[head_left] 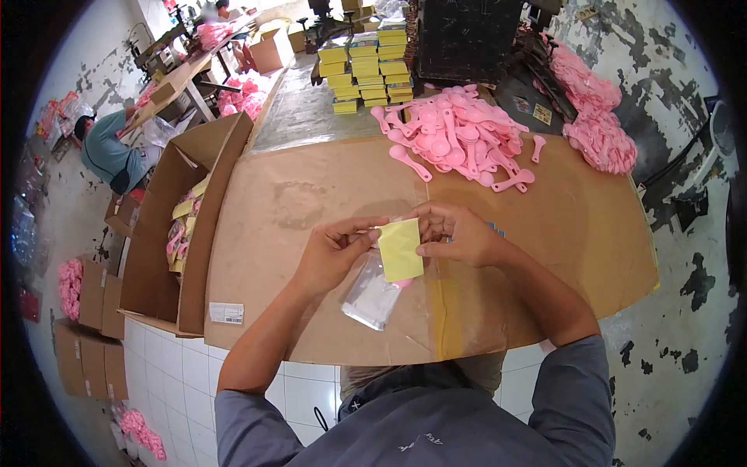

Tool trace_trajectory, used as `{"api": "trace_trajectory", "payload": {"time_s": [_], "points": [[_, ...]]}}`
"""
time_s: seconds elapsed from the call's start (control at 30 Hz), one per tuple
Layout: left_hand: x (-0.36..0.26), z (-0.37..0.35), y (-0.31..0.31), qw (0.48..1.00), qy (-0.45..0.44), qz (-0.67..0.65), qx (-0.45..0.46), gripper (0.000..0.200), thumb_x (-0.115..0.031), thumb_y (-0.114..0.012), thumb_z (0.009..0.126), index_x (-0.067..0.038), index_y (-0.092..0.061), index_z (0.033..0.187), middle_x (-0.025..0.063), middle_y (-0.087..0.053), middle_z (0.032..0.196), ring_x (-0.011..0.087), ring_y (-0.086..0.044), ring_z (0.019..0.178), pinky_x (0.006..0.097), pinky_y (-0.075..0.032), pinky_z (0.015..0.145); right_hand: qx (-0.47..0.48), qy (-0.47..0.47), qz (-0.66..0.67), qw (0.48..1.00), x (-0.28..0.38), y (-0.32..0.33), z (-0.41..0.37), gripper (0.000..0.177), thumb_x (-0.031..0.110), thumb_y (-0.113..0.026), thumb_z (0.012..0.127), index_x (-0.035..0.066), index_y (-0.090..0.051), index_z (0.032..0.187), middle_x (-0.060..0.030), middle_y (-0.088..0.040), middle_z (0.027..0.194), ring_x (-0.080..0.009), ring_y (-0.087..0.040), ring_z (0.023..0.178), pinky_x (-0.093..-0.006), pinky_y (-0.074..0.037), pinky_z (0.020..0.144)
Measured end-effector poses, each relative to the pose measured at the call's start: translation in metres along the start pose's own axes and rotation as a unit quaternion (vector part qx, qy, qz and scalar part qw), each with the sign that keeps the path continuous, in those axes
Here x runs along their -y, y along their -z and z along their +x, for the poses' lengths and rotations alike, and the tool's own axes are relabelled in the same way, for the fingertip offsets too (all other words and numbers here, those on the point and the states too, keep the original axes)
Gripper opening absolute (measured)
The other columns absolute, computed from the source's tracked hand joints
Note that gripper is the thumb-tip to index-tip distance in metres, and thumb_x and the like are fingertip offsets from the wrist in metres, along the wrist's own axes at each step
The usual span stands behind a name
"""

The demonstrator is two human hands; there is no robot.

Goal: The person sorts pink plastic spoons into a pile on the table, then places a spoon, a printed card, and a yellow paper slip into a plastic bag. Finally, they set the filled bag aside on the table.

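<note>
My left hand [333, 253] pinches the upper left edge of a small yellow card [401, 251], thumb against the fingers. With thumb and fingers closed, my right hand [461, 236] grips the same card at its right edge. A bit of pink plastic [402, 283] shows below the card; the rest of it is hidden. Clear plastic bags [370, 297] lie on the cardboard just under my hands. Whether a bag is also between my fingers, I cannot make out. A small blue item [496, 229] peeks out behind my right wrist.
Pink measuring spoons [459, 136] are heaped at the table's far side. Stacks of yellow cards [366, 70] stand behind. At my left is an open carton [191, 226] with packed pieces inside. Pink bundles [599, 140] hang at right. A person [113, 152] sits at far left.
</note>
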State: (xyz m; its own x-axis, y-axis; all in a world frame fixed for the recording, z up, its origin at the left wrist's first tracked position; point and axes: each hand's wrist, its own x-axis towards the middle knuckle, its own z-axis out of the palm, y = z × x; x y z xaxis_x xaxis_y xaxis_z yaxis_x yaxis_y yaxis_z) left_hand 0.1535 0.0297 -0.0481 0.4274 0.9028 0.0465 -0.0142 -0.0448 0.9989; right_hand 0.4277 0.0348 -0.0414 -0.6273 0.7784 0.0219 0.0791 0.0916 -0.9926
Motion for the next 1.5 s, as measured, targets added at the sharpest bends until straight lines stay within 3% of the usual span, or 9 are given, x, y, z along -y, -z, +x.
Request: {"api": "trace_trajectory", "payload": {"time_s": [0.3,0.43,0.5,0.6,0.73,0.93,1.2,1.3,1.5], "points": [[-0.009,-0.009,0.017,0.993,0.073,0.021,0.093,0.031,-0.014,-0.072,0.097,-0.001,-0.063,0.125,0.0029,-0.069,0.100,0.0106,-0.068,0.094,0.0268,-0.057,0.079,-0.041,0.053,0.037,0.997,0.023,0.005,-0.001,0.047,0.001,-0.069,0.093,-0.001,-0.053,0.138,-0.0078,-0.067,0.112,-0.0152,-0.066,0.102,-0.0310,-0.054,0.090],[-0.024,-0.014,0.085,0.983,-0.077,-0.055,-0.157,0.033,-0.029,-0.062,0.103,-0.006,-0.064,0.126,0.0041,-0.069,0.108,0.0124,-0.067,0.094,0.0306,-0.056,0.082,-0.119,0.024,-0.237,0.964,0.024,0.053,-0.023,0.042,0.015,-0.075,0.090,0.000,-0.063,0.128,-0.0114,-0.068,0.116,-0.0217,-0.066,0.105,-0.0364,-0.052,0.096],[-0.048,-0.007,0.098,0.867,-0.220,-0.232,-0.383,0.038,-0.033,-0.056,0.106,-0.006,-0.062,0.130,0.0050,-0.068,0.116,0.0129,-0.066,0.096,0.0313,-0.054,0.084,-0.141,-0.021,-0.348,0.926,0.024,0.074,-0.041,0.043,0.022,-0.079,0.087,0.000,-0.068,0.122,-0.0134,-0.067,0.118,-0.0249,-0.065,0.109,-0.0385,-0.051,0.098],[-0.061,-0.009,0.104,0.843,-0.213,-0.320,-0.377,0.046,-0.032,-0.058,0.105,-0.003,-0.055,0.141,0.0066,-0.066,0.123,0.0125,-0.063,0.106,0.0299,-0.052,0.088,-0.102,-0.037,-0.444,0.889,0.017,0.084,-0.066,0.042,0.021,-0.079,0.087,0.003,-0.067,0.123,-0.0095,-0.066,0.114,-0.0241,-0.062,0.110,-0.0376,-0.049,0.100],[0.002,0.005,0.079,0.969,-0.074,0.090,-0.219,0.037,-0.023,-0.066,0.100,-0.006,-0.063,0.133,0.0047,-0.068,0.117,0.0129,-0.064,0.095,0.0284,-0.052,0.079,-0.040,-0.027,-0.453,0.890,0.006,0.085,-0.068,0.039,0.018,-0.083,0.081,0.001,-0.069,0.113,-0.0094,-0.065,0.109,-0.0239,-0.060,0.106,-0.0382,-0.049,0.094],[0.014,0.005,-0.010,0.880,-0.094,0.459,-0.079,0.030,-0.016,-0.085,0.081,-0.005,-0.073,0.105,0.0000,-0.063,0.089,0.0108,-0.061,0.078,0.0289,-0.050,0.067,-0.102,-0.132,-0.292,0.942,-0.002,0.086,-0.062,0.028,0.006,-0.079,0.081,0.001,-0.069,0.107,-0.0100,-0.066,0.101,-0.0218,-0.062,0.103,-0.0369,-0.049,0.087],[0.023,0.007,-0.004,0.982,0.041,0.154,-0.100,0.019,-0.011,-0.080,0.088,-0.002,-0.071,0.101,0.0007,-0.068,0.084,0.0082,-0.058,0.068,0.0232,-0.048,0.066,-0.227,0.165,-0.450,0.848,-0.015,0.080,-0.050,0.021,0.008,-0.067,0.091,0.003,-0.069,0.111,-0.0088,-0.068,0.102,-0.0193,-0.067,0.094,-0.0363,-0.053,0.083],[0.027,0.007,0.001,0.993,0.027,0.082,-0.077,0.016,-0.008,-0.075,0.093,0.000,-0.068,0.105,0.0005,-0.070,0.087,0.0089,-0.063,0.074,0.0228,-0.050,0.068,-0.220,-0.006,-0.286,0.933,0.003,0.061,-0.048,0.028,0.007,-0.066,0.092,0.004,-0.068,0.119,-0.0098,-0.068,0.112,-0.0200,-0.065,0.099,-0.0355,-0.052,0.088],[0.004,0.005,-0.001,0.984,0.066,-0.165,-0.032,0.039,-0.004,-0.070,0.096,-0.003,-0.053,0.131,0.0110,-0.074,0.098,0.0144,-0.072,0.080,0.0273,-0.057,0.072,-0.195,0.028,-0.236,0.952,0.009,0.035,-0.024,0.034,0.005,-0.067,0.092,0.002,-0.065,0.126,-0.0088,-0.069,0.114,-0.0162,-0.066,0.097,-0.0332,-0.054,0.088]]}}
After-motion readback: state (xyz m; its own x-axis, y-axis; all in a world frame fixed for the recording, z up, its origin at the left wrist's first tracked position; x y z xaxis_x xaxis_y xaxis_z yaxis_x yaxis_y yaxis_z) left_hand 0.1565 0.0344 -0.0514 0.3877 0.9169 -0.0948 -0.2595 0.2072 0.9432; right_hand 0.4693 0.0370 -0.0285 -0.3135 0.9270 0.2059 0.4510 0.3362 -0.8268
